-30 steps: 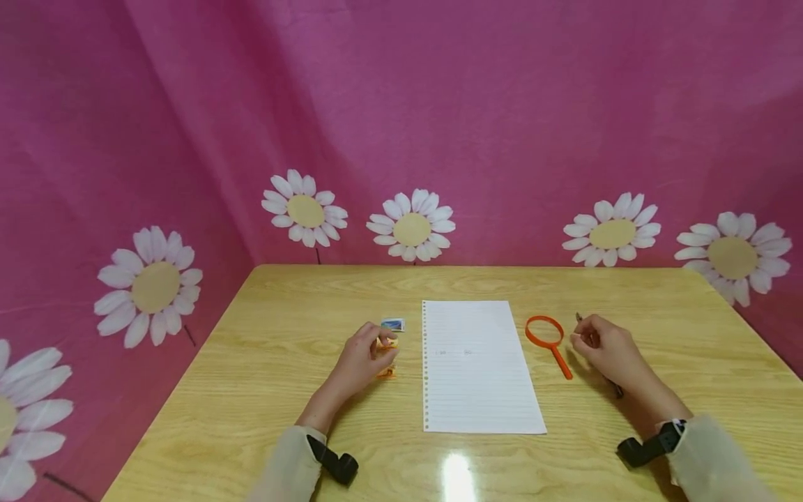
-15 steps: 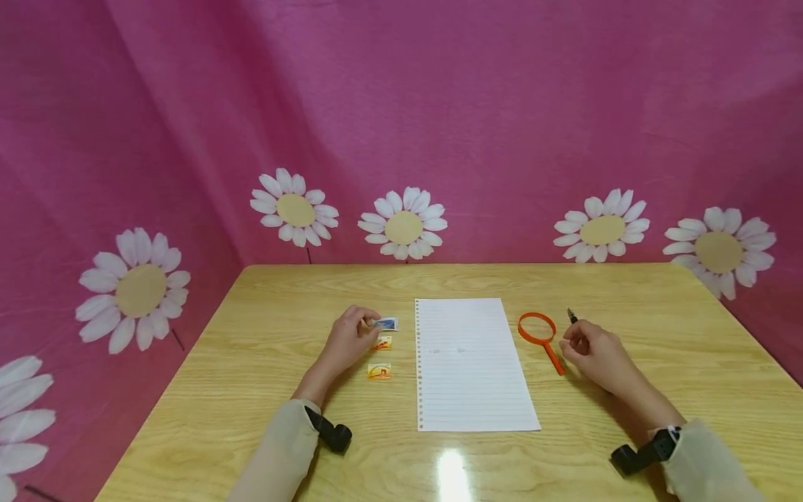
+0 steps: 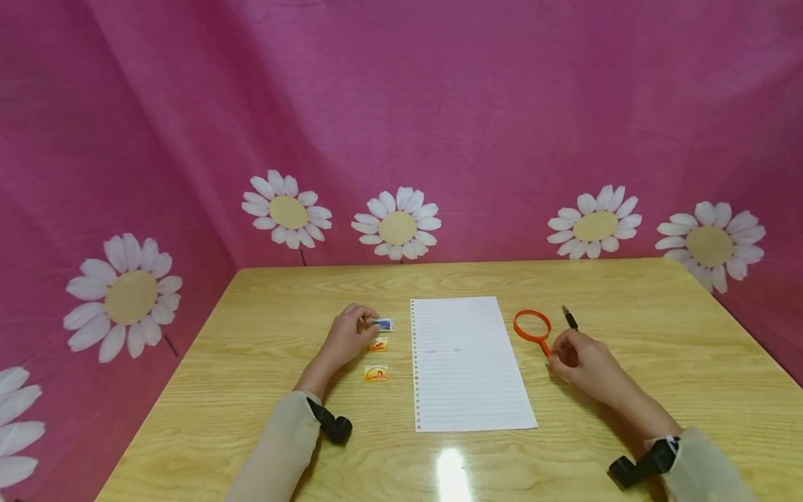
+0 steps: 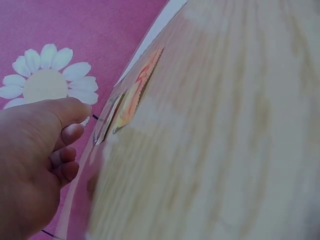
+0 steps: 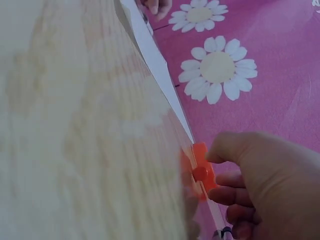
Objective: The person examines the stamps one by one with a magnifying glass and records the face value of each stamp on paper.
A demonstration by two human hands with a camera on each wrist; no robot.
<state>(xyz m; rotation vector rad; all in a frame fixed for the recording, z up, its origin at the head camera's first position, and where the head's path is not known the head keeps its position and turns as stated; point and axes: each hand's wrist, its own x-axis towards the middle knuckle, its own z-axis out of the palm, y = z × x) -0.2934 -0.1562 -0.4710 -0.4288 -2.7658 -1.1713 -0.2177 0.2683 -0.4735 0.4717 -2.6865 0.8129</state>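
My left hand is at the left end of a small blue stamp-like card, thumb and forefinger apart on either side of that end. Nearer me lie two yellow-orange stamp-like cards, a middle one and a front one. Over the handle of an orange magnifying glass my right hand is lowered. In the right wrist view its thumb and fingers are spread, with the orange plastic just beyond. Whether they touch it I cannot tell. A black pen lies partly hidden behind this hand.
A lined sheet of paper with faint writing lies between the cards and the magnifying glass. The wooden table ends at a pink curtain printed with daisies.
My right hand has moved from over the pen to the magnifying glass's handle. My left hand has moved from the yellow-orange cards to the blue card. The view has shifted slightly.
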